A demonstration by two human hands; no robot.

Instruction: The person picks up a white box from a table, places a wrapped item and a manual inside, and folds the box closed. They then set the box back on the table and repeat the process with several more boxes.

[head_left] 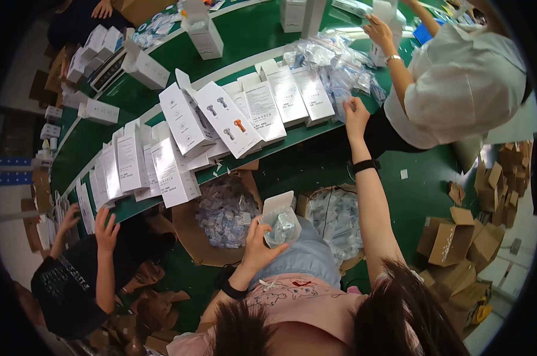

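White box [280, 221], flap open, sits gripped in my left hand [258, 240] over my lap; my right hand [356, 113] pinches a clear bag [338, 83] at the belt [250, 35] edge. Packing step: bag likely goes into box next.

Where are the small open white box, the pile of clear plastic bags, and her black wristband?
small open white box [280, 218], head view, its raised flap.
pile of clear plastic bags [334, 59], head view, middle of the heap.
black wristband [363, 166], head view, band's outer face.
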